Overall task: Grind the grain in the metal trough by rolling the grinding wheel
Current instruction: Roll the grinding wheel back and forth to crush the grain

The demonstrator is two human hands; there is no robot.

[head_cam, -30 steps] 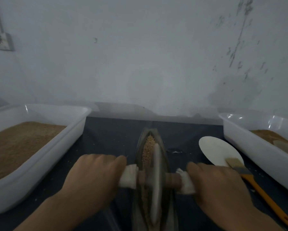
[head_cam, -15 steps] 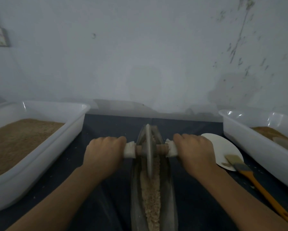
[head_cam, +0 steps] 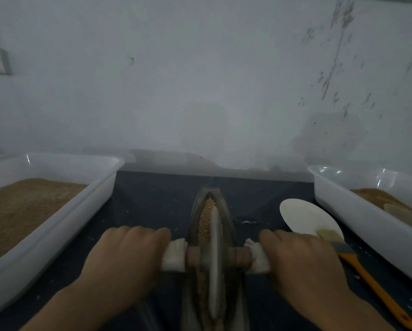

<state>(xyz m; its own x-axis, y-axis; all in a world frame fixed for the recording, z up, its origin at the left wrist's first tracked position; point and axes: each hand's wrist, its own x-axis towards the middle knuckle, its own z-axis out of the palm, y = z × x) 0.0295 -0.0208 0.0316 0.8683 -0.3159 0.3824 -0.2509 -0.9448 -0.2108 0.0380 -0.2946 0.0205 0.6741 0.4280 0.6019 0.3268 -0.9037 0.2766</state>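
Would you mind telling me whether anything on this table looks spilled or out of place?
Only small things. Pale specks lie scattered on the dark table, mostly near the brush on the right, and they look like spilled grain. The brush's bristles rest on the white plate. Both hands grip the wheel handles normally.

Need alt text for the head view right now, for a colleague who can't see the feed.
Both hands, left hand and right hand, grip the cloth-wrapped axle of a grinding wheel standing in a narrow metal trough of grain. White tubs of brown meal flank it, left tub and right tub; a white scoop and orange-handled brush lie at right.
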